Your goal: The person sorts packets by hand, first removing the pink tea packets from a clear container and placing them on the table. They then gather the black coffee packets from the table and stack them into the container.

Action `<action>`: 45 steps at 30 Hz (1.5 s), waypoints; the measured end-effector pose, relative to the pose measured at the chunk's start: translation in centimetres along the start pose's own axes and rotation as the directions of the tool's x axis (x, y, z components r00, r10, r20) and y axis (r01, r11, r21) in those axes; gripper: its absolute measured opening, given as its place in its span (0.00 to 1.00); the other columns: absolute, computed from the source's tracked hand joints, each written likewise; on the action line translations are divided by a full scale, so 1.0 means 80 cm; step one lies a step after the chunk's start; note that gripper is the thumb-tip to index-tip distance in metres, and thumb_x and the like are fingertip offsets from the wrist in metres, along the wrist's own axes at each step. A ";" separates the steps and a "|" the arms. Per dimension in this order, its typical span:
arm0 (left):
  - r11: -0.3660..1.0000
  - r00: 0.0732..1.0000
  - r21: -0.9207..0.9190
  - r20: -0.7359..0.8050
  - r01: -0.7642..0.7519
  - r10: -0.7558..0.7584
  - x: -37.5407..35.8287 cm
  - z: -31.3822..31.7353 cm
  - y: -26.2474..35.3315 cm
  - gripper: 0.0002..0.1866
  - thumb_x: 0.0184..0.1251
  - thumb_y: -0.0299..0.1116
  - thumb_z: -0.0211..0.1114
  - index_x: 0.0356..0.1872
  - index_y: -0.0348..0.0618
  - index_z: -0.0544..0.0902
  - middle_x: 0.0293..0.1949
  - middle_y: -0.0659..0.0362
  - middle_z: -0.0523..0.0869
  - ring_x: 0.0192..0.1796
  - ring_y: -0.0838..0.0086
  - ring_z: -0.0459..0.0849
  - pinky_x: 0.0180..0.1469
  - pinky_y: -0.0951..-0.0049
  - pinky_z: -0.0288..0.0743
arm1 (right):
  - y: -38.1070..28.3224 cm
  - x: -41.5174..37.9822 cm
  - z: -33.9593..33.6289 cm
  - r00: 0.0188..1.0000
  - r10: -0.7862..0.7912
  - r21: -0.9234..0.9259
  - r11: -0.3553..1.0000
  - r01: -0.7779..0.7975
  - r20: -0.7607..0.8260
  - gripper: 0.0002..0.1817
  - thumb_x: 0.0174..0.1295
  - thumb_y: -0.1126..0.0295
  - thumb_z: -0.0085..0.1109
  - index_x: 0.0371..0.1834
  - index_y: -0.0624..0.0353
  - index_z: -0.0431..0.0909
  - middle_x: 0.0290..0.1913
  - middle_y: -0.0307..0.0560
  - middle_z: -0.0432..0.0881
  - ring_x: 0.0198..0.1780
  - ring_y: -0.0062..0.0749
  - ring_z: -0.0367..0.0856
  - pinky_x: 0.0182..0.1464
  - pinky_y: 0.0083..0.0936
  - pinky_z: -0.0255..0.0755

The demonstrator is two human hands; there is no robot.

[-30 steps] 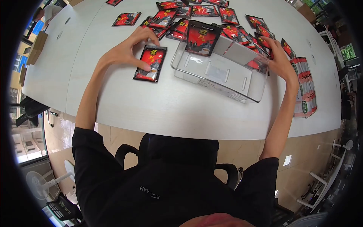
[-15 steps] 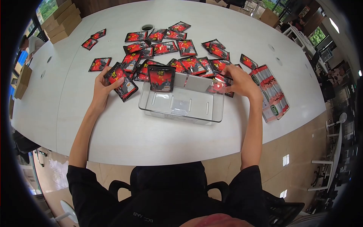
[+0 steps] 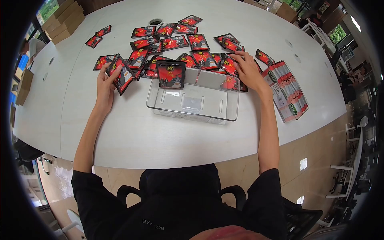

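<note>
My left hand [image 3: 107, 82] is closed on a red and black coffee sachet [image 3: 122, 75], held tilted to the left of a clear plastic bin [image 3: 192, 114]. One sachet [image 3: 171, 75] stands upright at the back left inside the bin. Beyond the bin's right back corner, my right hand [image 3: 251, 74] has its fingers curled over the edge of another coffee sachet [image 3: 229, 65]. Its thumb is mostly hidden. Many similar sachets [image 3: 174, 42] lie in a loose pile behind the bin, some overlapping.
A clear box of red and white stick packs [image 3: 289, 90] stands on the white table [image 3: 160, 146] to the right. Two sachets [image 3: 94, 41] lie apart at the far left. Behind the pile is a round cable hole [image 3: 155, 22]. Cardboard boxes [image 3: 66, 24] are stacked at the back left.
My left hand has raised and tilted its sachet slightly further from me. My right hand has shifted a little away from me, its fingers now on a sachet behind the bin.
</note>
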State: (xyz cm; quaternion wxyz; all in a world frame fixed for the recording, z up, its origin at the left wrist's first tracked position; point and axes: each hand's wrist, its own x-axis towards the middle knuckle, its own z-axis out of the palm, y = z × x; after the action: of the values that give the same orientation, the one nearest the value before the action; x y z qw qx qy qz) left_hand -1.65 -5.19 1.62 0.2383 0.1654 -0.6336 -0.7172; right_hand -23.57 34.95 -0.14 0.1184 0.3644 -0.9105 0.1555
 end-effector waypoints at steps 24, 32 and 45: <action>0.999 0.997 0.005 0.064 -0.032 0.031 0.017 -0.020 -0.018 0.24 0.69 0.34 0.69 0.60 0.35 0.71 0.47 0.57 0.86 0.47 0.79 0.87 0.51 0.77 0.79 | -0.024 -0.010 -0.062 0.858 0.254 0.113 0.935 -0.335 0.447 0.54 0.31 0.54 0.86 0.66 0.63 0.72 0.56 0.50 0.83 0.56 0.37 0.82 0.62 0.30 0.71; 0.999 0.997 -0.003 0.070 -0.045 0.045 0.018 -0.018 -0.016 0.24 0.69 0.34 0.69 0.60 0.35 0.71 0.46 0.57 0.86 0.48 0.79 0.87 0.52 0.77 0.78 | -0.035 -0.008 -0.075 0.889 0.220 0.076 0.959 -0.272 0.403 0.47 0.33 0.59 0.84 0.63 0.55 0.75 0.54 0.47 0.84 0.55 0.37 0.82 0.62 0.30 0.71; 0.999 0.997 0.024 0.068 -0.043 0.042 0.015 -0.015 -0.015 0.24 0.69 0.34 0.69 0.60 0.37 0.71 0.46 0.59 0.86 0.47 0.80 0.87 0.50 0.77 0.78 | -0.007 0.004 -0.062 0.924 0.381 0.267 0.888 -0.375 0.031 0.59 0.31 0.33 0.80 0.65 0.63 0.75 0.49 0.55 0.87 0.53 0.45 0.86 0.59 0.40 0.77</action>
State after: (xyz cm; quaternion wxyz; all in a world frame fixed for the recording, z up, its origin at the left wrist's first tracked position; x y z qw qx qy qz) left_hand -2.16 -6.73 0.34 0.2300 0.1307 -0.6536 -0.7091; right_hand -22.93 36.21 4.64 0.0454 0.1914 -0.9331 0.3011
